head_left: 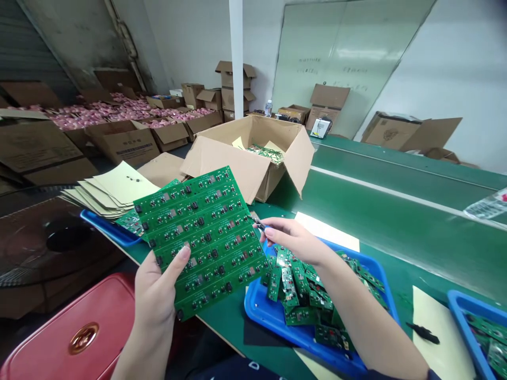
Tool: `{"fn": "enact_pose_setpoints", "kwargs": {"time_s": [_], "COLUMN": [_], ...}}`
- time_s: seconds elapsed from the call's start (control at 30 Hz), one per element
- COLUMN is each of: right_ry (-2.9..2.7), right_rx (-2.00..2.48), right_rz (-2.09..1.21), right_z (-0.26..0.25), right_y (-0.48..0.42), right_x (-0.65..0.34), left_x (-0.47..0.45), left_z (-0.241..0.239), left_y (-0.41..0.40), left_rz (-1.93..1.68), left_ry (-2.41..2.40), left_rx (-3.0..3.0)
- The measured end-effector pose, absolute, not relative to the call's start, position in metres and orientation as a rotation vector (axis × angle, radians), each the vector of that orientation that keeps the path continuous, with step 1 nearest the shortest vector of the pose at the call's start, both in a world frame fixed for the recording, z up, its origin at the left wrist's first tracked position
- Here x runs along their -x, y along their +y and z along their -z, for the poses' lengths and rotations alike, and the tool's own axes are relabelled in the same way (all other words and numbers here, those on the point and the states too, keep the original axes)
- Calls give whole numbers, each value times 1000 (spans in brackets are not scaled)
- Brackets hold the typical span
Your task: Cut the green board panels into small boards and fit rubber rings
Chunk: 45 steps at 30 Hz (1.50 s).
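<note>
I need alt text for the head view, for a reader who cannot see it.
A left hand holds up a green circuit panel while the right hand holds a small tool at its edge. Beneath the right arm is a blue tray of small boards; an open carton stands behind.

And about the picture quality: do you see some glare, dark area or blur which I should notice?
Head view: a pale reflection streaks the greenish wall panel, whose writing is too faint to read; the fan at left sits in dim light; the circuit panel in the left hand looks fairly sharp.
</note>
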State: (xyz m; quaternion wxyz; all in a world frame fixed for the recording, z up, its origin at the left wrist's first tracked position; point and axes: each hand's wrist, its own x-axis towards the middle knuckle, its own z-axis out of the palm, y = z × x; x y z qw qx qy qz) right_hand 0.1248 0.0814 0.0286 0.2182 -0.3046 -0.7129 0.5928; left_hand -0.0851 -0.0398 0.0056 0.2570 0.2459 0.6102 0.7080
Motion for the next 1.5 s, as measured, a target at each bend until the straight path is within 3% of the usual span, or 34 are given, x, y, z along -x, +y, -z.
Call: {"fn": "enact_pose_setpoints", "kwargs": {"time_s": [0.5,0.77,0.97,1.1,1.33,1.5], "right_ry": [-1842,-2150,-2140,-2087,-2042,-2009], "right_rx": [754,1116,1178,1154,1545,1760], "right_rz": [-1734,-1119,-948,-901,-185,-74], "right_z": [-20,-25,-18,-22,-82,-91], "right_y": [75,71,74,89,191,221], "right_x": [-123,-120,-118,-120,-83,-77], "left_x": [82,74,76,88,88,87], "left_z": [-10,-19,-21,-20,-5,-4], "left_y": [-40,-44,-41,-44,-43,-40], "left_rz": [-1826,-1647,-1654,-1756,-1758,-1825], "left_ry": [1736,2324,2637,2458,2011,1910], "left_rx": [-775,-1104,-1191,-1012,-955,-886]}}
